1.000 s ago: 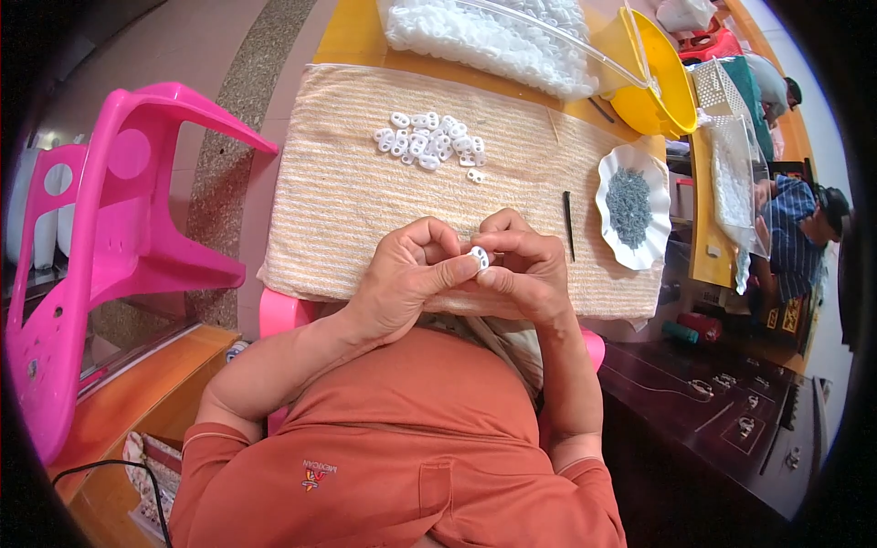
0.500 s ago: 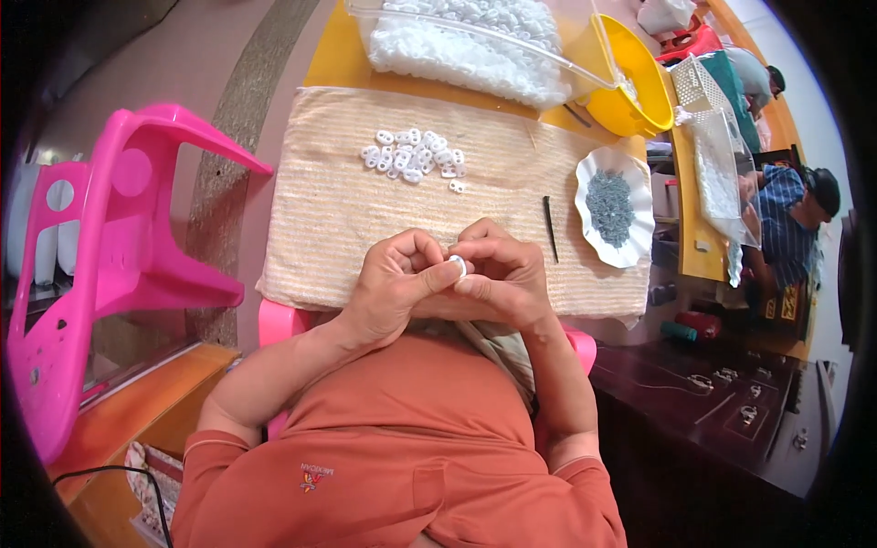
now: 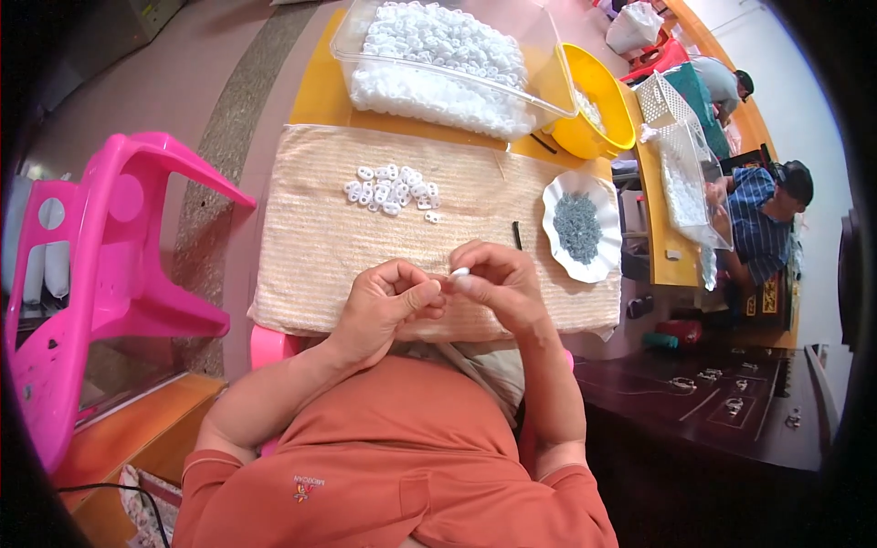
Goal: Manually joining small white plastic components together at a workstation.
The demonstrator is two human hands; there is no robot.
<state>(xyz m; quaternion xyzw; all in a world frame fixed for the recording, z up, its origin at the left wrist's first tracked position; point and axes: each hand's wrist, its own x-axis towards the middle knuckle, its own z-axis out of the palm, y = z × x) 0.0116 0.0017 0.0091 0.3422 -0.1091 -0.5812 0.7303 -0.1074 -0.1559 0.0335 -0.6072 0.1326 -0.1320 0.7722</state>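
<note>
A small white plastic piece sits between the thumb and forefinger of my right hand. Close beside it my left hand is closed in a pinch. Whatever its fingertips hold, if anything, is too small to make out. Both hands are over the near part of a striped beige towel. Farther up the towel lies a loose cluster of white oval pieces, each with two holes. A thin black tool rests to the right, partly behind my right hand.
A scalloped white dish holds tiny grey-blue parts on the right. Behind the towel stand a clear bin full of white pieces and a yellow basin. A pink chair is at left. Another person sits far right.
My fingertips have drawn slightly apart. The white piece, earlier between both hands, is now in my right fingers and turned more edge-on. The whole view has shifted a little.
</note>
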